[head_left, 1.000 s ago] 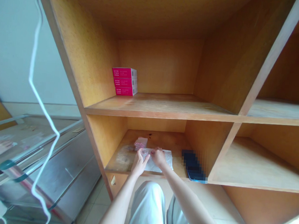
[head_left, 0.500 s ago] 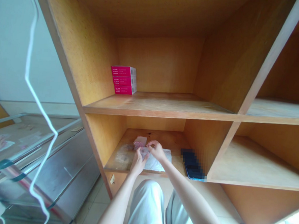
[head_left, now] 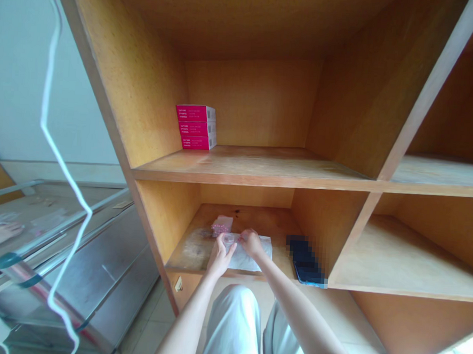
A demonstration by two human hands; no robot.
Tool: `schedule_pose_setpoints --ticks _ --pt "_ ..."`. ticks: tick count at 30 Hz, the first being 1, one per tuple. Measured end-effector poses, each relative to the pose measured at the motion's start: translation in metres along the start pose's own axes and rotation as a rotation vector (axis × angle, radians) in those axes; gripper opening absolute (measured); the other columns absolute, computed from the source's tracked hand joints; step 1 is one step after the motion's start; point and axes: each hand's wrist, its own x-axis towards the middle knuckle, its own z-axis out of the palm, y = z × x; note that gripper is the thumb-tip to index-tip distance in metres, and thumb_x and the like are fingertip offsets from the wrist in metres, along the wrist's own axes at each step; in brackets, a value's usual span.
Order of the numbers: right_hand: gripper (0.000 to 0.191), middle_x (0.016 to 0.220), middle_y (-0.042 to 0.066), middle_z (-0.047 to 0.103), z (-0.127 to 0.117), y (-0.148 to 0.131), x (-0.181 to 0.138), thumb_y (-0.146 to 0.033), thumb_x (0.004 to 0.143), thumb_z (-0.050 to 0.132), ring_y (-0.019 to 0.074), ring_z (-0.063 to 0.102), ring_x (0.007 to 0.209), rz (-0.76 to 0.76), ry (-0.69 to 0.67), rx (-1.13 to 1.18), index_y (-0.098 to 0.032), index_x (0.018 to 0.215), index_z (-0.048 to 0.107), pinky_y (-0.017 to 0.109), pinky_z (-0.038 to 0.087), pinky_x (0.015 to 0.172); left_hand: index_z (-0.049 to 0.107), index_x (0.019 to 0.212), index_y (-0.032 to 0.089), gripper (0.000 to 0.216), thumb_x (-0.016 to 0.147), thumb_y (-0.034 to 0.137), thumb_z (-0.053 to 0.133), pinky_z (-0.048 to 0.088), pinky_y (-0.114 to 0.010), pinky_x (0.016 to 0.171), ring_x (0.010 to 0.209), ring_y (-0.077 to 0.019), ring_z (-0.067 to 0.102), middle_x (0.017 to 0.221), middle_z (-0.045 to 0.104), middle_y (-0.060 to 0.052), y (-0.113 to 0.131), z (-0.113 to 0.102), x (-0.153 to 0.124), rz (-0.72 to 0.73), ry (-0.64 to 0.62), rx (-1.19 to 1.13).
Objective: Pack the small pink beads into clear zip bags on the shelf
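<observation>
L hand (head_left: 221,258) pinched on clear pkt (head_left: 228,240), at edge of white sheet (head_left: 251,258) on lower shelf (head_left: 238,215). R hand (head_left: 250,243) just beside it, fingers curled over sheet; grip unclear. Pink pkt (head_left: 222,226) just behind clear pkt. Phone (head_left: 305,261) to my R, pixelated. 3 stacked pink boxes (head_left: 195,127) on shelf above.

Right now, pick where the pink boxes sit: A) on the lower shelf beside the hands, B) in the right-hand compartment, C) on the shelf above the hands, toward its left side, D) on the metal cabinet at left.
C. The stack of three pink boxes stands on the wooden shelf above the left hand and right hand, close to the compartment's left wall.
</observation>
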Motion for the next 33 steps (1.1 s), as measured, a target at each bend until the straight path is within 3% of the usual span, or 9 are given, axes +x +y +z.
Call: schedule_pose_setpoints --ticks 12,16,21,27,33 --pt "0.013 0.078 0.010 0.063 0.011 -0.004 -0.007 -0.012 0.069 0.051 0.0212 0.055 0.079 0.041 0.088 -0.175 -0.016 0.062 0.062 0.028 0.039 0.068 0.027 0.122 0.013 0.055 0.080 0.046 0.041 0.038 -0.044 0.092 0.111 -0.0253 0.048 0.119 0.047 -0.018 0.001 -0.002 -0.001 -0.004 -0.003 0.028" --pt "0.015 0.075 0.008 0.063 0.003 -0.009 -0.002 -0.011 0.068 0.049 0.0188 0.056 0.075 0.050 0.099 0.001 -0.016 0.063 0.062 0.027 0.041 0.068 0.028 0.122 0.013 0.054 0.080 0.045 0.042 0.038 -0.043 0.092 0.111 -0.0248 0.048 0.118 0.048 -0.018 -0.001 -0.001 -0.001 0.017 0.011 -0.001" --pt "0.015 0.078 0.004 0.063 -0.012 -0.028 0.003 -0.012 0.068 0.049 0.0156 0.057 0.078 -0.124 0.100 0.358 -0.016 0.070 0.063 0.026 0.042 0.074 0.028 0.122 0.014 0.053 0.080 0.043 0.043 0.038 -0.043 0.091 0.109 -0.0246 0.049 0.117 0.048 -0.018 0.002 -0.003 -0.001 0.013 -0.010 -0.047" --pt "0.015 0.080 0.004 0.064 -0.026 -0.045 0.005 -0.013 0.070 0.051 0.0163 0.057 0.080 -0.266 -0.024 0.367 -0.017 0.063 0.063 0.027 0.042 0.077 0.028 0.122 0.013 0.055 0.079 0.044 0.044 0.039 -0.041 0.090 0.113 -0.0261 0.047 0.122 0.044 -0.022 0.005 -0.004 -0.001 -0.026 -0.011 -0.030" --pt "0.022 0.084 0.007 0.065 -0.016 -0.021 0.007 -0.008 0.070 0.046 0.0171 0.058 0.082 -0.106 0.028 0.209 -0.015 0.077 0.066 0.027 0.042 0.077 0.028 0.121 0.013 0.054 0.080 0.045 0.043 0.039 -0.042 0.090 0.109 -0.0247 0.050 0.117 0.049 -0.019 0.004 -0.003 -0.001 -0.010 -0.005 -0.014"
